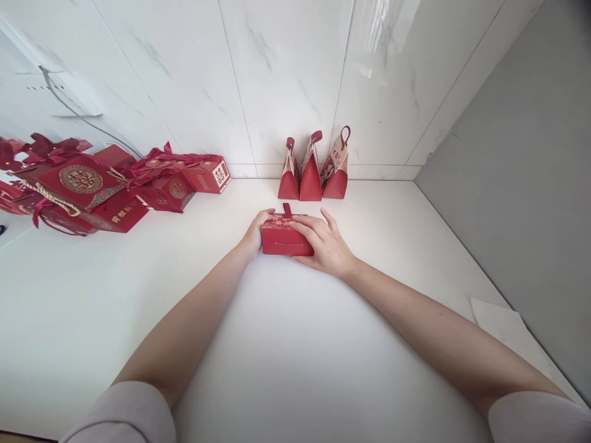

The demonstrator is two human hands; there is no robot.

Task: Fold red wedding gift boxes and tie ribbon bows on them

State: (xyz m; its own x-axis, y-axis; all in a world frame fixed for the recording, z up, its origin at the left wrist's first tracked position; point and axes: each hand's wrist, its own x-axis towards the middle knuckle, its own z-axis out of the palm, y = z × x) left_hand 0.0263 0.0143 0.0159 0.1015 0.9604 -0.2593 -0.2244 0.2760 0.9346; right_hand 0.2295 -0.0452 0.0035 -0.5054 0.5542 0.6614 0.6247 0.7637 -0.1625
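A red gift box (287,241) with a printed top, a slit in its near face and a short red strap behind it lies on the white tabletop (277,344). My left hand (257,232) is closed against the box's left end, its fingers partly hidden behind it. Over the right end, my right hand (325,246) grips the box, fingers across the top and thumb low at the near side. The index finger sticks up a little, away from the box.
Three red triangular gift boxes (311,175) with loop handles stand by the marble-patterned wall (286,80). At the left, red gift boxes and bags (87,184) with ribbons and cords are heaped together. A grey cable (83,114) runs down the wall behind them. A grey panel (521,154) borders the right side.
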